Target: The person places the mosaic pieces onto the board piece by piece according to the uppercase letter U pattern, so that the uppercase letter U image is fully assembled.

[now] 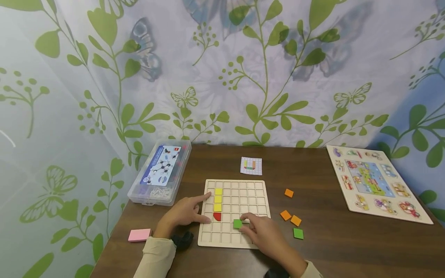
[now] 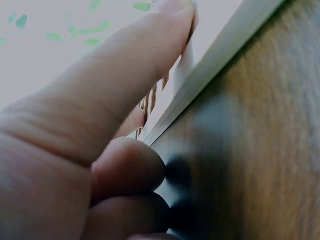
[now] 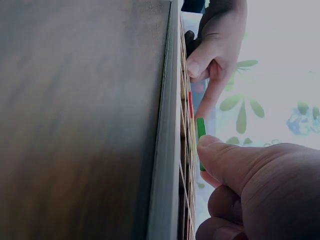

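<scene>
On the brown table point(image 1: 347, 251), steady the board point(image 1: 227, 238) by its left edge with left hand point(image 1: 182, 212) lightly spread; lower level the green tile point(image 1: 237, 224) pinched in the right hand point(image 1: 267, 232) just above the board.

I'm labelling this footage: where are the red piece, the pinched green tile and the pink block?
Red piece point(image 1: 217, 216): head view, its top face.
Pinched green tile point(image 1: 237, 224): head view, its top face.
Pink block point(image 1: 139, 234): head view, its top face.
</scene>
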Demonstrator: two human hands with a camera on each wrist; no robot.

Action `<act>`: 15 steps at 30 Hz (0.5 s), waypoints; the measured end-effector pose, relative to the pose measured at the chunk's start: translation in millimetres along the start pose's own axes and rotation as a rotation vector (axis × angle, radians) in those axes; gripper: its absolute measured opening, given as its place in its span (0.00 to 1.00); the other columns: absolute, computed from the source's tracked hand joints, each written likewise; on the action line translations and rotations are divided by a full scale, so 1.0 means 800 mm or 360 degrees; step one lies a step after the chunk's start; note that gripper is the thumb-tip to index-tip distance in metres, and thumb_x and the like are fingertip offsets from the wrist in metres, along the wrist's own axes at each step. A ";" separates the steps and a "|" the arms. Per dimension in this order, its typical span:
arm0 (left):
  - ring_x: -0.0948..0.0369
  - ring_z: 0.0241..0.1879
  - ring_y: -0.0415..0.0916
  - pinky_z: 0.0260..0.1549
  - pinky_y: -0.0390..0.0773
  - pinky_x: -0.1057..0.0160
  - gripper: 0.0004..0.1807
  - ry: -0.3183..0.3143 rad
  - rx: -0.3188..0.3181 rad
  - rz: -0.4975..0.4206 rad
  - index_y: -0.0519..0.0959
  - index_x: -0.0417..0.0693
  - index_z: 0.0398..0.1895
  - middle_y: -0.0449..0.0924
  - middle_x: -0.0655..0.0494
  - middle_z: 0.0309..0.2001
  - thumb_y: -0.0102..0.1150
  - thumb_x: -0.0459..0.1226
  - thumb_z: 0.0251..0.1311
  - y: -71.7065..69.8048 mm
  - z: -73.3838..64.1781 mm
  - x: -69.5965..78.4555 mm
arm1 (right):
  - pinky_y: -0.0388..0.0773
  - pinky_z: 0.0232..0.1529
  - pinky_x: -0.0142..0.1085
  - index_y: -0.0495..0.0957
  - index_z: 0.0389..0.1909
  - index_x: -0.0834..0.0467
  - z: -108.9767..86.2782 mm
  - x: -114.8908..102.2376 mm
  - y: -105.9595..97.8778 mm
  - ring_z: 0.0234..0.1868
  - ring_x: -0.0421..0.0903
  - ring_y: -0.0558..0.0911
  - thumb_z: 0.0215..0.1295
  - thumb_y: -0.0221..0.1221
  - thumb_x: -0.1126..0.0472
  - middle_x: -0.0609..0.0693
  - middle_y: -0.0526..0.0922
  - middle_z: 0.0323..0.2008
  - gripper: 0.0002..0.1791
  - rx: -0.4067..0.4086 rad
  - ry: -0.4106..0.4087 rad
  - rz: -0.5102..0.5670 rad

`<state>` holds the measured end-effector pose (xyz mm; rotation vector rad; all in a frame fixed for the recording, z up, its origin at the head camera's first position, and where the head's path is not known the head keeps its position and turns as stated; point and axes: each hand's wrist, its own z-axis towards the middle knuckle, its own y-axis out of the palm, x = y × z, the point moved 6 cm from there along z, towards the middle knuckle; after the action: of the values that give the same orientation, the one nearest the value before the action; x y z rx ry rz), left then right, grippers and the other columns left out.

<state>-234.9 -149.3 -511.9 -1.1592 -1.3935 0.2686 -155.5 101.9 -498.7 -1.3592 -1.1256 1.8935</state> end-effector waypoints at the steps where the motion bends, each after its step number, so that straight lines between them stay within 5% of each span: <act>1: 0.64 0.16 0.55 0.20 0.57 0.64 0.50 0.0002 0.0002 -0.0004 0.65 0.64 0.78 0.61 0.63 0.15 0.75 0.58 0.52 0.000 0.000 0.000 | 0.52 0.22 0.30 0.82 0.46 0.45 0.001 -0.001 0.001 0.19 0.32 0.54 0.66 0.68 0.49 0.33 0.56 0.14 0.11 -0.0005 0.0000 -0.0001; 15: 0.64 0.17 0.55 0.20 0.57 0.64 0.49 0.0023 0.0011 0.0008 0.65 0.62 0.78 0.61 0.63 0.16 0.75 0.57 0.53 -0.001 0.001 0.001 | 0.55 0.20 0.31 0.83 0.46 0.49 0.022 -0.017 0.010 0.17 0.33 0.55 0.67 0.68 0.51 0.34 0.59 0.14 0.11 0.0021 -0.0009 0.0104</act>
<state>-235.8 -148.3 -510.8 -1.1568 -1.3764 0.2681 -167.2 81.3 -496.3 -1.4003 -1.0818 1.9484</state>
